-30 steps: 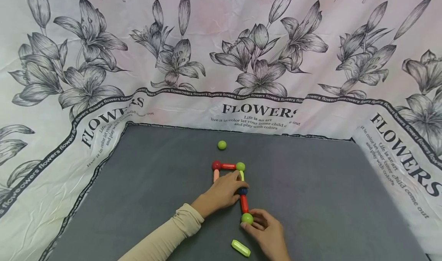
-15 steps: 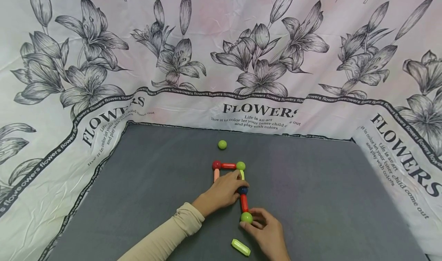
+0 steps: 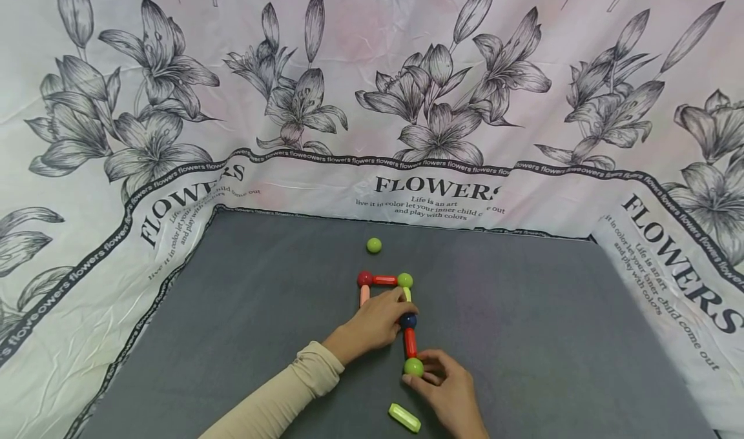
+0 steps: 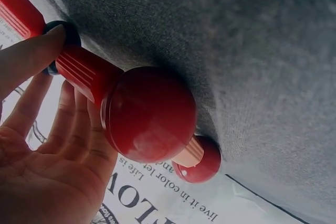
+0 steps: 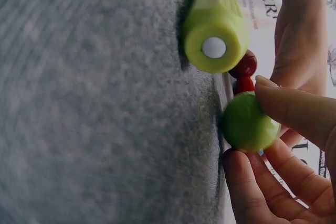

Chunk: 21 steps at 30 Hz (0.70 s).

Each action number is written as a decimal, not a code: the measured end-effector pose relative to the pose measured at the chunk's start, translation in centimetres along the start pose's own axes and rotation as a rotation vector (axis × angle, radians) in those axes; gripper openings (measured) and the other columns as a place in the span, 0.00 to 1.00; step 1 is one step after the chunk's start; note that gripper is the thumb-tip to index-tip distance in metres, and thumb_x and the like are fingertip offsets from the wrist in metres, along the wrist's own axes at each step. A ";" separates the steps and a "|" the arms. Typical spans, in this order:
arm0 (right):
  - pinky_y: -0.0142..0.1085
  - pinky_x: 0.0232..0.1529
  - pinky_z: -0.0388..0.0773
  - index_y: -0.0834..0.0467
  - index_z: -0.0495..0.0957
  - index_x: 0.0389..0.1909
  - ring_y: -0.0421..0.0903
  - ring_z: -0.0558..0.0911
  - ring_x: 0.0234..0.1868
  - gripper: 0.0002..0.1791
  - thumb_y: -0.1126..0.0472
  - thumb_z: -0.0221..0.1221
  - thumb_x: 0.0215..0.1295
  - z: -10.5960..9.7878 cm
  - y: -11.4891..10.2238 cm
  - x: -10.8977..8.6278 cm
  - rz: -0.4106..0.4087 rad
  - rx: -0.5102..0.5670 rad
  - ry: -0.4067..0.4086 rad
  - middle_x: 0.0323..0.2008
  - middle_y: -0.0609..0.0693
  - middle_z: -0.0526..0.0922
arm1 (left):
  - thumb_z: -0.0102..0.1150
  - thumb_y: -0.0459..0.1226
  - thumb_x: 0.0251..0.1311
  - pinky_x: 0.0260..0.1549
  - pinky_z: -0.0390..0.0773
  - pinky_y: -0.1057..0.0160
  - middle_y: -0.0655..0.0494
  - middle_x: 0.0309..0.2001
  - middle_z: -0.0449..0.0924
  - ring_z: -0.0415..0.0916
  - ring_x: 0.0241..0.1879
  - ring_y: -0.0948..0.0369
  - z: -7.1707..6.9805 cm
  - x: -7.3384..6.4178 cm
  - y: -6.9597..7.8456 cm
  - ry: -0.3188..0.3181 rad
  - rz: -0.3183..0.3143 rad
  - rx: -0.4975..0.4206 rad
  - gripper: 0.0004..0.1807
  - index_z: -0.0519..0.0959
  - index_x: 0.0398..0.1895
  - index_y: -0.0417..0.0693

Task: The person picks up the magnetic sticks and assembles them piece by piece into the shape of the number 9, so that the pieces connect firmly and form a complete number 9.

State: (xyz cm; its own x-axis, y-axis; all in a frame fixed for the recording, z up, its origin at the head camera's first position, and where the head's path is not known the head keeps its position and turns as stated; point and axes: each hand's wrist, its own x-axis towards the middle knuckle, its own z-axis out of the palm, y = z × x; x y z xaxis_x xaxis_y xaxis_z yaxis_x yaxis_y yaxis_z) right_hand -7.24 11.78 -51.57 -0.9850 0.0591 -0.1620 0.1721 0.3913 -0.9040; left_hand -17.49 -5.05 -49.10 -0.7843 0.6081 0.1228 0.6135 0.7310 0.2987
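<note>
Magnetic rods and balls lie joined on the dark cloth. My left hand [image 3: 374, 319] pinches a dark blue ball [image 3: 409, 321] between thumb and finger. From that ball a red rod [image 3: 411, 343] runs to a green ball [image 3: 414, 367], which my right hand [image 3: 450, 387] holds by its fingertips. Above, a yellow-green rod [image 3: 407, 294] leads to another green ball [image 3: 405, 280], then a red rod [image 3: 385, 280] and a red ball [image 3: 364, 278]. A pink rod [image 3: 365, 295] goes down from it under my left hand. The left wrist view shows a second red ball [image 4: 149, 114], hidden from the head view.
A loose yellow-green rod [image 3: 404, 418] lies near the front, left of my right wrist. One loose green ball [image 3: 374, 245] sits behind the joined pieces. Flower-printed white fabric [image 3: 430, 200] borders the dark cloth [image 3: 523, 329] at the back and sides.
The green ball in my right hand and its red rod have shifted very slightly left. Both hands keep their holds; the other pieces stay put.
</note>
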 end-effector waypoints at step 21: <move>0.44 0.47 0.84 0.60 0.82 0.49 0.52 0.88 0.46 0.18 0.55 0.69 0.62 -2.6 -2.1 8.3 -0.224 -0.242 0.016 0.46 0.56 0.88 | 0.68 0.42 0.61 0.43 0.77 0.74 0.63 0.42 0.82 0.79 0.42 0.69 -1.7 -4.9 1.3 -0.080 0.043 -0.241 0.09 0.81 0.43 0.57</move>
State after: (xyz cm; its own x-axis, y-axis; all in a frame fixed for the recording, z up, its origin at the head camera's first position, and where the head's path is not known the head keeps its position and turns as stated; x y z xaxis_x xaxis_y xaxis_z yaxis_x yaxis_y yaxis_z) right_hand -15.76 13.82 -49.99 -0.9985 -0.0392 0.0381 -0.0540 0.6030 -0.7959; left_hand -13.04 -7.61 -47.70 -0.7421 0.6668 0.0680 0.5993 0.6146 0.5130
